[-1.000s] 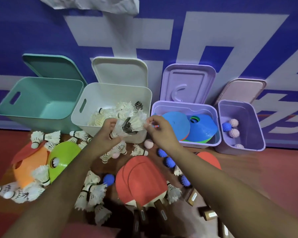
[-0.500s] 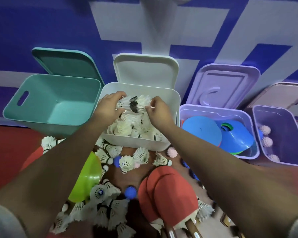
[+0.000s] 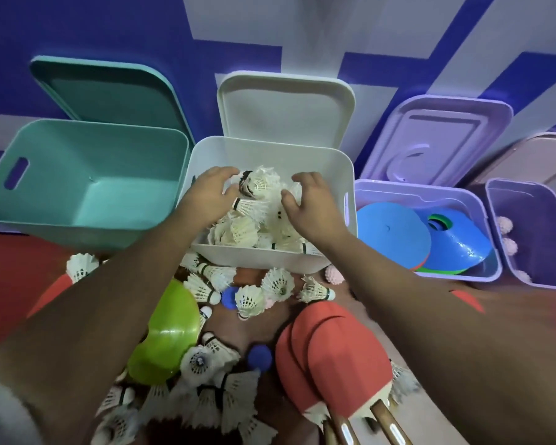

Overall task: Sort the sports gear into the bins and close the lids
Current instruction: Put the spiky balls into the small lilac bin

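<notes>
Left hand (image 3: 207, 195) and right hand (image 3: 310, 205) over white bin (image 3: 254, 260), palms down, fingers loosely spread, gripping nothing, shuttlecocks (image 3: 259, 187) between them

White shuttlecocks (image 3: 244, 231) lie heaped in the open white bin (image 3: 257, 260).

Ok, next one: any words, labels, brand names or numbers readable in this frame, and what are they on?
No text can be read.
Wall: big white strokes on blue, cropped, not legible as any character.
Shuttlecocks: dark marks inside the feathers, too blurred.
Paddle handles: shiny tags, too small to read.
</notes>
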